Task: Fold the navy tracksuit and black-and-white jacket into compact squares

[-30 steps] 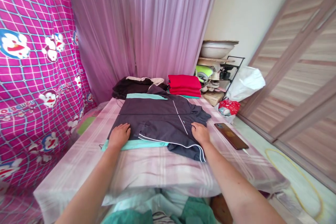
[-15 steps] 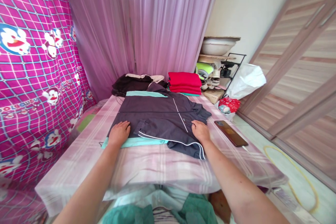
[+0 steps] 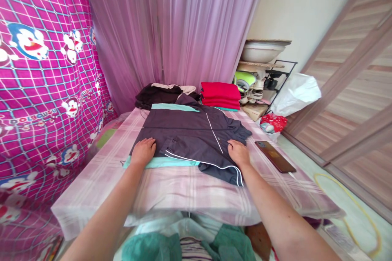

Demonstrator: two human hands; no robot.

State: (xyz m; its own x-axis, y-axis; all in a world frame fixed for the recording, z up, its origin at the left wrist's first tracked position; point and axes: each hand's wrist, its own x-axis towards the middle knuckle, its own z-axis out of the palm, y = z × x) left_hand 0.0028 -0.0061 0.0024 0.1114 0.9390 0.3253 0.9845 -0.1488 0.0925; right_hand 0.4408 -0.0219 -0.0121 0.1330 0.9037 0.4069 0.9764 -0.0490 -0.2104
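Hands (image 3: 143, 151) (image 3: 239, 153) on jacket (image 3: 183, 120); shoes (image 3: 256, 93) in rack (image 3: 263, 65)

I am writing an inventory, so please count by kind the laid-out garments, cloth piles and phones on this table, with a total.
Laid-out garments: 1 (dark jacket)
Cloth piles: 2 (red stack, blackish pile)
Phones: 1
Total: 4

The person is wearing a teal-green cloth outer garment (image 3: 150, 246), its creased halves showing left and right of a dark-and-white striped fabric top (image 3: 195, 249). Pale mint-green cloth (image 3: 170, 226) is covering the lap just beyond, while the left forearm (image 3: 112, 200), left hand (image 3: 143, 151), right forearm (image 3: 272, 206) and right hand (image 3: 239, 154) are showing bare.
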